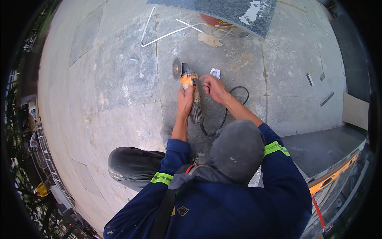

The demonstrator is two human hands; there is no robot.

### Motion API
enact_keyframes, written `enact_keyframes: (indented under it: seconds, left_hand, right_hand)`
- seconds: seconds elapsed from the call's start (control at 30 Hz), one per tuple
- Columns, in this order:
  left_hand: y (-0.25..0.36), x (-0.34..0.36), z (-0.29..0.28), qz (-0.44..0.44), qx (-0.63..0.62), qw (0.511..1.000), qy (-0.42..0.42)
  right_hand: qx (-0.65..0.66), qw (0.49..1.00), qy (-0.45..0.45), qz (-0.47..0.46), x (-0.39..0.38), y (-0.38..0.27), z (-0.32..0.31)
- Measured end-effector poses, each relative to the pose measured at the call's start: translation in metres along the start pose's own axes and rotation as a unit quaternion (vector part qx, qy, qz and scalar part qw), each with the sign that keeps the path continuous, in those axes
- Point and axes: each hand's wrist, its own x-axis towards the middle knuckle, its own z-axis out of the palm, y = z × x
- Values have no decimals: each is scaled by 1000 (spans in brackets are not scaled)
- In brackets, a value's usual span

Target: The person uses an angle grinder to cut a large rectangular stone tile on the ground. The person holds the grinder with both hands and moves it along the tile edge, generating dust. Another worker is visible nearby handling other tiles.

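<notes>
An angle grinder (196,104) with an orange head and a grey, dusty body stands out in front of me, above the concrete floor. Its round cutting disc (177,69) faces up at the far left end. My left hand (185,100) is wrapped round the grinder's body, just behind the orange part. Just right of the grinder is my right hand (214,88), apart from the tool, with its fingers curled in; whether they pinch anything small is hidden. A black cord (247,95) loops from the grinder's rear end to the right. Beyond my right hand lies a crumpled white wrapper (215,73).
A speckled dark panel (223,12) overhangs a red bucket (215,20) at the far side. Thin bent metal strips (167,34) and a tan scrap (209,39) lie near it. A dark slab (322,149) and an orange spirit level (334,174) are at right.
</notes>
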Motion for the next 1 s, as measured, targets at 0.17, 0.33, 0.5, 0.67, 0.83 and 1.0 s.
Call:
enact_keyframes:
  seconds: [0.17, 0.33, 0.5, 0.67, 0.83, 1.0]
  left_hand:
    - [23, -19, -3, -17, -18, 998, -66]
    - [42, -35, -7, -54, -17, 993, -101]
    - [49, -39, -3, -41, 37, 993, -101]
    - [43, -41, 2, -47, 24, 995, -81]
    - [32, -31, 0, -57, 35, 995, -79]
    - [9, -25, -17, -32, 31, 997, -62]
  right_hand:
    - [-202, 972, -48, -110, -4, -7, 22]
    - [-374, 902, -3, -217, -14, -9, 28]
    - [-423, 867, 64, -256, -15, 1, 28]
    - [-433, 869, 92, -221, -15, 5, 32]
    - [-423, 872, 103, -223, -14, 8, 29]
    - [-421, 881, 92, -194, -18, 7, 41]
